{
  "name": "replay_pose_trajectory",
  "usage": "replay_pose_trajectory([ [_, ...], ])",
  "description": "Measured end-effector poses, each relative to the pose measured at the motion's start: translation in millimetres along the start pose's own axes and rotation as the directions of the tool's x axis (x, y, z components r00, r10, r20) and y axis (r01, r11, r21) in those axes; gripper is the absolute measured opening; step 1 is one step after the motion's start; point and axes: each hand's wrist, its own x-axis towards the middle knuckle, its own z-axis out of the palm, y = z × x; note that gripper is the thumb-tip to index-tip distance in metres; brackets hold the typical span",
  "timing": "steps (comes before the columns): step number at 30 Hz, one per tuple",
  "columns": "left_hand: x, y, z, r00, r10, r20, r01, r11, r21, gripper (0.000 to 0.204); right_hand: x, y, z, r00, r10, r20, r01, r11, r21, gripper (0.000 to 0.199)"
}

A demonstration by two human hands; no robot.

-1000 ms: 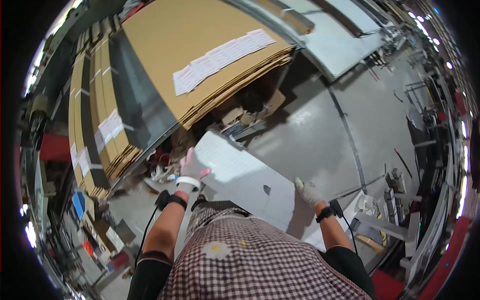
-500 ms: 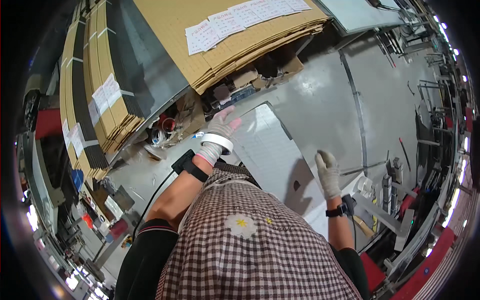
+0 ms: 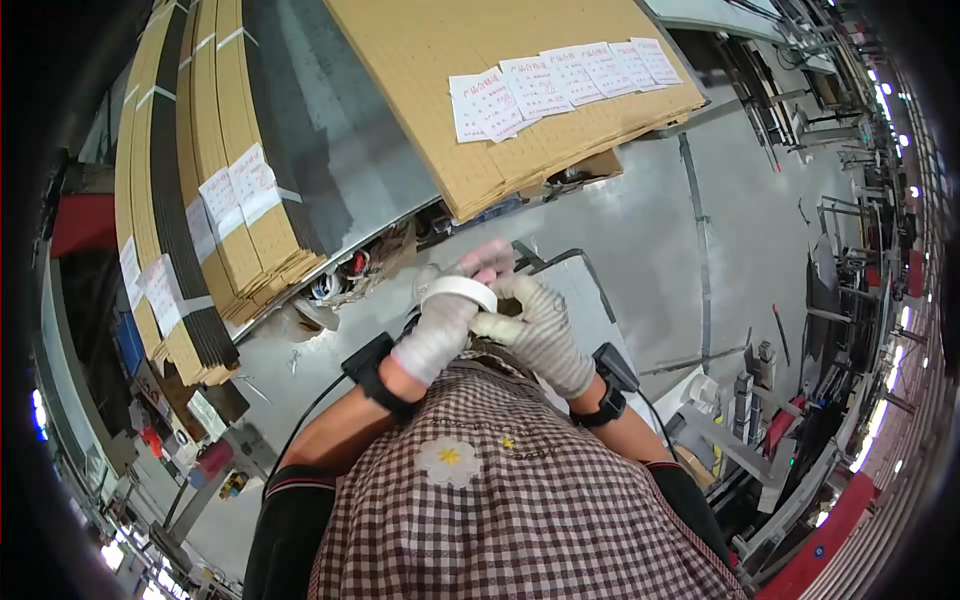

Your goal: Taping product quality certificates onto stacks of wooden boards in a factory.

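Grey floor [image 3: 650, 240] behind; right hand [image 3: 542, 320] now in beside left hand [image 3: 470, 268] at white ring [image 3: 459, 289], well apart before. Fingers [image 3: 493, 255] look part-curled; overlap hides them, can't tell grip.

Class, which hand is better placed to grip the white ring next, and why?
Likely the right hand: it is close beside the white ring, which encircles the left hand, so the left seems poorly placed to grip it.

We identify a white ring [image 3: 460, 288] — roll-shaped and tilted — around the gloved left hand [image 3: 445, 318]. We locate a flat, pale panel [image 3: 583, 292] to the ring's right, dark along its far edge, its nearer part hidden.
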Motion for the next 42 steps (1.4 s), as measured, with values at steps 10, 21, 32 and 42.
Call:
replay_pose_trajectory([
  [10, -27, 48, 11, 0.967, -0.021, 0.255, -0.028, 0.982, 0.187, 0.046, -17, -5, 28, 0.977, 0.072, -0.200, -0.007, 0.951, 0.308, 0.026],
  [21, -28, 49, 42, 0.971, -0.238, 0.002, 0.238, 0.970, 0.054, 0.100, -15, 31, -37, 0.883, 0.424, 0.201, -0.352, 0.315, 0.881, 0.031],
  [32, 31, 69, 42, 0.978, 0.183, -0.101, -0.033, 0.611, 0.791, 0.042, -40, 100, -113, 0.970, -0.191, -0.151, 0.104, 0.885, -0.454, 0.026],
  [42, 79, 74, -13, 0.874, 0.394, 0.285, -0.027, -0.546, 0.838, 0.077, -121, 409, -158, 0.799, 0.569, -0.192, -0.601, 0.757, -0.257, 0.031],
])
